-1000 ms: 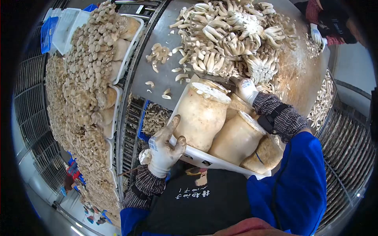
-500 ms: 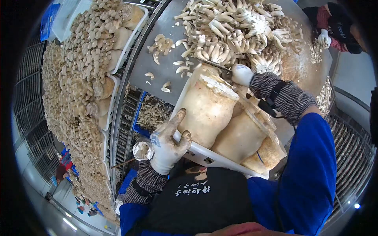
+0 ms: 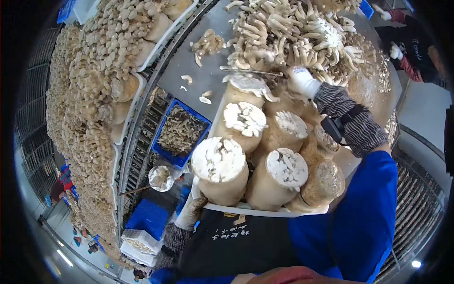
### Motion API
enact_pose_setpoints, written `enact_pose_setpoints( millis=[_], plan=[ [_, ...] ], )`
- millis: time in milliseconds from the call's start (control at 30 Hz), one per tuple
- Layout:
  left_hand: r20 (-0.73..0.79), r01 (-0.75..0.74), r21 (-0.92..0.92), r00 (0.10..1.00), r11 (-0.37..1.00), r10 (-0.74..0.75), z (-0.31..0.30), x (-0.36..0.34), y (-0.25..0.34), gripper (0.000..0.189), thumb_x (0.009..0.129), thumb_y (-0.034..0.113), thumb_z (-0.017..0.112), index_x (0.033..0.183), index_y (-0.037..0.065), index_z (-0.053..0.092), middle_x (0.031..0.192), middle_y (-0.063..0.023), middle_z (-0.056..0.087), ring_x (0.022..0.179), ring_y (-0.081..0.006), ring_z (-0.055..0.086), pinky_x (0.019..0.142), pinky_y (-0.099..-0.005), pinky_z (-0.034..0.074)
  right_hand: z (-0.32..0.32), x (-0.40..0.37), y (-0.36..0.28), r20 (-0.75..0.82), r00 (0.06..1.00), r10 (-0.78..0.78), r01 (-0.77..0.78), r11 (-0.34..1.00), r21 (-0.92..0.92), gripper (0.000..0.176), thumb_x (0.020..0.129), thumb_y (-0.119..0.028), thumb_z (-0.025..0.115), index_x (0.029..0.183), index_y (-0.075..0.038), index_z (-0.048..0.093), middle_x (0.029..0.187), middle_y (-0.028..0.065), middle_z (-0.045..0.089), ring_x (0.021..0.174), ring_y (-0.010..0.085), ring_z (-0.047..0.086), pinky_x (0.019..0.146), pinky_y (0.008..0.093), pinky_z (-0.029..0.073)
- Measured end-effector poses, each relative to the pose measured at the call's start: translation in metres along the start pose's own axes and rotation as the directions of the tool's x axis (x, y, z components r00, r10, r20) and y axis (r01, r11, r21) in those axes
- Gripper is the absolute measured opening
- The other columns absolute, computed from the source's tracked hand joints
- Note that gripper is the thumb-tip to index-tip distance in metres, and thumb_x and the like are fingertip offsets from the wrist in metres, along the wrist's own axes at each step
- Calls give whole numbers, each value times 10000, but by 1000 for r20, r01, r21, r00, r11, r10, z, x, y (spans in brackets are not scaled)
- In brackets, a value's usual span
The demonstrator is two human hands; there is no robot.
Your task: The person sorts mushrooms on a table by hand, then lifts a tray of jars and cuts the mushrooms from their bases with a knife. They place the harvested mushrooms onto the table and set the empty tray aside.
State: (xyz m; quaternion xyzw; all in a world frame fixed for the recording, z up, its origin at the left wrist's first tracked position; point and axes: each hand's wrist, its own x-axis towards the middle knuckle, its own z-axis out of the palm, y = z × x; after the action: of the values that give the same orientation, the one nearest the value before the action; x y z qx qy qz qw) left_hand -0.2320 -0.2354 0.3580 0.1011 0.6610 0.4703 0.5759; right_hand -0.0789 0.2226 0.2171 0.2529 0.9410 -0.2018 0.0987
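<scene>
My right hand [image 3: 302, 81], in a white glove, grips a knife [image 3: 250, 72] whose long blade points left, at the edge of the mushroom pile [image 3: 279, 35]. Below it stands a white crate [image 3: 255, 210] of pale mushroom-growing blocks. Several blocks, such as the front-left block [image 3: 220, 161], have flat white cut tops. A loose mushroom cluster [image 3: 248, 84] lies over the rear-left block. My left hand [image 3: 190, 213], in a soiled white glove, is at the crate's near left corner. Its fingers look curled against the rim, partly hidden.
A blue basket [image 3: 179, 135] of mushroom pieces stands left of the crate. Beside it is a bag-lined container [image 3: 161, 178] with a stick. Crates heaped with mushrooms [image 3: 94, 94] line the left rack. Across the metal table [image 3: 187, 61], a co-worker's gloved hand [image 3: 396, 51] shows.
The crate's blocks, seen from the side before, now show their upright cut tops. My left hand has dropped from open in the air to the crate corner. The knife remains in my right hand.
</scene>
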Motion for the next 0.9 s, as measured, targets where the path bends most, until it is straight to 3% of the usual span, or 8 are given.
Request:
enact_pose_setpoints(
  millis=[133,167,233,400,433,500,600,900],
  plan=[
    [228,155,-73,964,985,-135,-29,7,-91,667,904,220,620,1481,-17,384,1547,-189,365,1457,-347,309,1204,-454,267,-56,-47,-6,-168,980,-102,98,995,-32,452,831,-161,676,1261,-31,632,948,245,692,857,390,680,767,446,549],
    [372,-417,532,897,737,239,-25,19,-71,524,941,171,501,1429,-14,455,1508,-184,428,1418,-325,386,1182,-450,326,-65,-68,-8,-288,949,-126,146,988,49,464,850,-200,705,1273,-28,623,995,245,696,879,389,683,775,442,550],
    [379,46,-373,919,927,107,-21,60,-114,478,1014,241,376,1415,4,479,1433,-172,518,1346,-283,485,1151,-412,376,-81,-123,-27,-316,947,51,-30,997,69,484,911,-208,702,1337,-17,572,1141,235,683,1018,337,690,875,381,540],
    [289,431,-375,896,821,-338,-55,166,-124,638,1063,462,269,1435,-32,427,1436,-185,512,1324,-271,502,1136,-382,389,15,-287,-27,-406,672,619,-452,777,438,437,963,-295,641,1315,-44,578,1144,243,675,1049,386,669,879,437,537],
    [518,586,-804,774,104,-364,-67,185,-114,651,1045,481,330,1450,-23,411,1457,-189,488,1333,-282,490,1137,-390,385,43,-315,-28,-431,612,663,-508,747,428,430,981,-289,614,1329,-41,565,1145,251,672,1052,389,668,877,441,537],
    [677,-19,101,734,-995,54,-77,208,-101,709,1008,519,453,1479,-5,380,1500,-198,440,1351,-305,465,1138,-404,376,73,-352,-57,-214,451,866,-626,478,616,406,1009,-256,559,1354,-45,545,1160,261,666,1072,395,660,901,443,535],
    [522,-593,802,640,-70,564,7,221,-13,823,886,492,620,1509,35,335,1512,-191,412,1403,-324,386,1181,-474,262,171,-391,-62,-262,381,887,-669,460,584,402,1010,-212,543,1392,-91,527,1183,250,659,1049,392,668,869,450,541],
    [875,-464,432,422,-773,236,157,273,31,652,906,163,567,1523,170,356,1244,-102,584,1244,-273,512,1187,-519,254,283,-360,-66,-185,299,936,-561,330,759,457,983,-193,569,1415,-63,497,1324,328,544,1205,461,555,1012,494,457]
  ],
)
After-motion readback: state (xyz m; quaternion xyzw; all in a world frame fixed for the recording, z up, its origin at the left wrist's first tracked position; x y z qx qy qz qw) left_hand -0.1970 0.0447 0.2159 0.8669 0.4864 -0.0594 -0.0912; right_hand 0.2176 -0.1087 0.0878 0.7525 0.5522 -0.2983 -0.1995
